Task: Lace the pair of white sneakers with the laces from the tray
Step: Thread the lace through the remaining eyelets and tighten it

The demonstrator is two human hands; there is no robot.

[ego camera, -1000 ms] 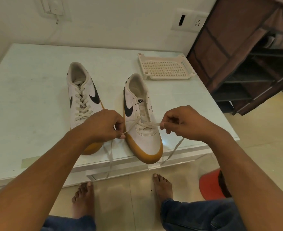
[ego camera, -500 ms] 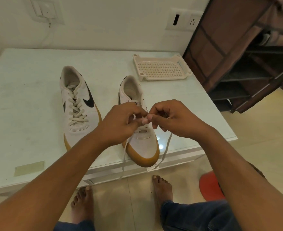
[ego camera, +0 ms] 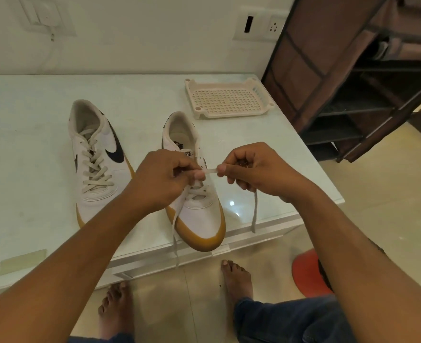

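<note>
We saw both hands over the nearer sneaker (ego camera: 199, 219), which stood on the white table (ego camera: 31, 134) with its tan toe at the front edge. The left hand (ego camera: 165, 179) pinched a flat white lace (ego camera: 210, 171) between thumb and curled fingers. The right hand (ego camera: 251, 169) pinched the same lace just beside it, so only a short taut stretch showed between the two.

The hands covered the middle of the shoe. We made out a few crossings low on the tongue, but we could not tell which eyelets the lace passed through under the fingers. One loose end hung below the left hand, over the toe and past the table edge. The other hung below the right wrist, its upper part hidden by the palm.

The second sneaker (ego camera: 93, 154) stood to the left, apart from the hands and laced along its length, with its toe covered by the left forearm. The tray (ego camera: 226, 100) lay behind, near the table's far right corner, its perforated bottom showing. A dark rack (ego camera: 353, 82) at the right was cut off by the frame. A red object (ego camera: 306, 273) on the floor was partly hidden behind the right forearm.
</note>
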